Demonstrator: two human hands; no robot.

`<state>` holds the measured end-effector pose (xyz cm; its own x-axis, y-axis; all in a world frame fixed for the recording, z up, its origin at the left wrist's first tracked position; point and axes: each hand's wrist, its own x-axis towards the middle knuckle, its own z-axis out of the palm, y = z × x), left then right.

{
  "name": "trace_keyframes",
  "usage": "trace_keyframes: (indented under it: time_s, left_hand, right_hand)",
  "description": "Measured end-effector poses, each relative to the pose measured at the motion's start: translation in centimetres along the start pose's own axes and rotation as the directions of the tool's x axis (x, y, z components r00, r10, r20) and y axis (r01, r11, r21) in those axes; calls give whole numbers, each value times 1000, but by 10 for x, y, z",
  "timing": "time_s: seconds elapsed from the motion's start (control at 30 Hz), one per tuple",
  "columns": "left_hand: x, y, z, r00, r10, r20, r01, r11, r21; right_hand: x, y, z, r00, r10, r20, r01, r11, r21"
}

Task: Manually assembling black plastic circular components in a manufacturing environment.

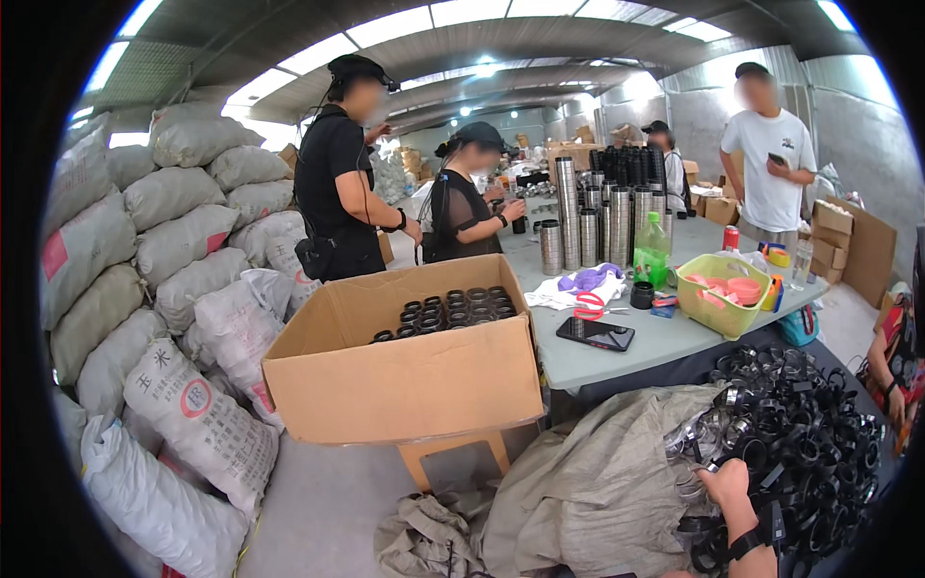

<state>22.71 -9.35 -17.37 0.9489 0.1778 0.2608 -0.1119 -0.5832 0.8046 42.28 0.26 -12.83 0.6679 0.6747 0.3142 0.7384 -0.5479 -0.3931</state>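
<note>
At the lower right my right hand (727,482), with a dark band on its wrist, reaches into a large heap of black ring-shaped parts (805,424). Its fingers are curled closed among the rings, and what they grip is hidden. Beside it a grey-beige woven sack (597,472) lies spread, its mouth against the heap, with shinier rings at the opening. Only a sliver of skin shows at the bottom edge left of that forearm; my left hand's fingers are hidden.
A cardboard box (400,390) of black rings stands on a stool (453,458). The table (578,364) holds a phone (595,333), scissors (590,306), a green bottle (652,252), a basket (723,313) and ring stacks (588,236). Full sacks (198,424) line the left; several people stand around.
</note>
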Motion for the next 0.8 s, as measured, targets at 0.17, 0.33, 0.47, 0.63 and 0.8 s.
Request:
trace_keyframes:
  time_s: [0.17, 0.33, 0.47, 0.63, 0.8]
  left_hand:
    - [0, -3, 2, 1000, -29, 11, 29, 999, 21]
    - [0, -6, 6, 1000, -29, 10, 28, 997, 67]
    - [0, -2, -1, 999, 26, -30, -26, 1000, -1]
    - [1, -1, 1, 996, 70, -53, -71, 997, -9]
    - [-3, -6, 8, 987, 80, -141, -78, 997, 14]
  right_hand:
    - [-2, -5, -23, 966, -134, 221, 142, 990, -23]
    - [-16, -20, -42, 976, -208, 70, 210, 978, -17]
    - [-30, -30, -84, 951, -244, -190, 276, 947, 165]
    - [-95, 4, -145, 929, -294, -226, 357, 871, 337]
    - [-210, 65, -187, 920, -392, -4, 387, 907, 169]
